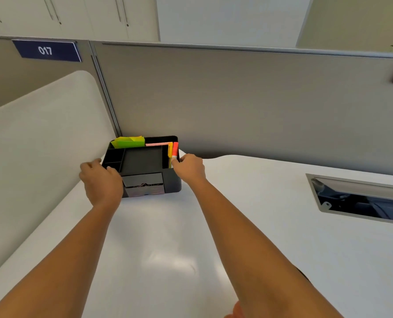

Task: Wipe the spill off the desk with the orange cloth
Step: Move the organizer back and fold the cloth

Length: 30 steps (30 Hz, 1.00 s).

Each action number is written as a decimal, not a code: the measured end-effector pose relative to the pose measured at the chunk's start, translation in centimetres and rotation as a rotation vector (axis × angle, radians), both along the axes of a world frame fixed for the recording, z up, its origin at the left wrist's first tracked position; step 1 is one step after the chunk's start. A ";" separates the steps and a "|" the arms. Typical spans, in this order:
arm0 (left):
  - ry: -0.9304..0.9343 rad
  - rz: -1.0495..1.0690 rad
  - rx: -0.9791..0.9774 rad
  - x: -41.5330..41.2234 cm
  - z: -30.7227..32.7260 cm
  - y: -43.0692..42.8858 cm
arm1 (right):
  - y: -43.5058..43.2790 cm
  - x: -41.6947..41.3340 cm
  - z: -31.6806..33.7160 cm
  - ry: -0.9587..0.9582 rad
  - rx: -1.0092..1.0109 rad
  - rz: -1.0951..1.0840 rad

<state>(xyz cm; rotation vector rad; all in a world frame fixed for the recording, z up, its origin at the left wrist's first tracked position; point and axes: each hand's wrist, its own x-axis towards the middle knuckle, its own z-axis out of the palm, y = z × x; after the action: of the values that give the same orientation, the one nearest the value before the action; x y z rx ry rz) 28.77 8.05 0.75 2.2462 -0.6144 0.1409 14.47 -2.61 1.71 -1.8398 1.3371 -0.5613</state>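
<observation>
A black desk organizer (145,161) stands in the far corner of the white desk (271,237). My left hand (100,180) grips its left front corner. My right hand (189,167) holds its right edge, fingers at the orange and yellow markers (173,150). Green and yellow sticky notes (129,141) sit in its back compartment. A small orange shape (238,309) shows at the bottom edge beside my right forearm; I cannot tell what it is. A faint glossy patch (168,260) lies on the desk between my arms.
Grey partition panels (248,99) close off the back of the desk, and a white curved divider (41,145) closes the left. A recessed cable tray with a grey frame (360,200) is set into the desk at right. A blue sign reads 017 (46,51).
</observation>
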 end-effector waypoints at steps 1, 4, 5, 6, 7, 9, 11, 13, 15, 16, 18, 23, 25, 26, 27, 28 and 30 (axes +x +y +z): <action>0.041 0.011 -0.008 0.4 0.0 -0.2 | -0.2 0.4 -0.3 0.010 0.009 -0.010; 0.168 0.041 -0.032 1.4 -0.1 -0.8 | -0.7 1.0 -0.8 0.025 0.011 -0.042; 0.193 0.053 -0.026 1.6 -0.1 -1.0 | -0.7 1.1 -0.9 0.028 -0.001 -0.053; 0.208 0.067 -0.021 1.7 0.0 -1.1 | -0.7 1.2 -0.9 0.036 -0.017 -0.063; 0.218 0.080 -0.021 1.9 0.1 -1.2 | -0.6 1.3 -0.8 0.044 -0.036 -0.070; 0.227 0.088 -0.033 2.1 0.3 -1.2 | -0.5 1.3 -0.6 0.066 -0.070 -0.077; 0.231 0.064 -0.049 1.9 0.4 -1.2 | -0.4 0.9 -0.3 0.082 -0.083 -0.087; 0.227 0.029 -0.052 1.1 0.6 -1.5 | -0.6 -0.1 0.0 0.096 -0.088 -0.108; 0.221 -0.004 -0.043 -0.2 0.8 -2.0 | -0.8 -1.5 0.3 0.112 -0.094 -0.127; 0.219 -0.023 -0.038 -1.1 1.0 -2.3 | -1.1 -2.5 0.5 0.118 -0.097 -0.140; 0.212 -0.070 -0.041 -2.9 1.4 -3.2 | -1.6 -4.7 0.9 0.124 -0.095 -0.173; 0.229 -0.220 -0.055 -9.3 2.5 -6.4 | -3.6 -12.3 2.2 0.181 -0.117 -0.280; 0.246 -0.274 -0.047 -12.2 2.7 -7.7 | -4.6 -15.5 2.6 0.222 -0.127 -0.328; 0.258 -0.302 -0.048 -13.7 2.7 -8.4 | -5.1 -17.1 2.7 0.242 -0.127 -0.351; 0.271 -0.332 -0.052 -15.1 2.7 -9.0 | -5.6 -18.6 2.9 0.260 -0.127 -0.370; 0.284 -0.360 -0.056 -16.5 2.6 -9.7 | -6.0 -20.1 3.0 0.277 -0.128 -0.388; 0.310 -0.410 -0.060 -19.1 2.4 -10.9 | -6.7 -22.9 3.0 0.299 -0.124 -0.423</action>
<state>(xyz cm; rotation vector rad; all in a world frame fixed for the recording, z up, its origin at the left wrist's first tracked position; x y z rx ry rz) 9.70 -2.82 3.13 1.9819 -0.8675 -0.3816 -8.39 -9.32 4.69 -1.7951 1.9562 -0.6116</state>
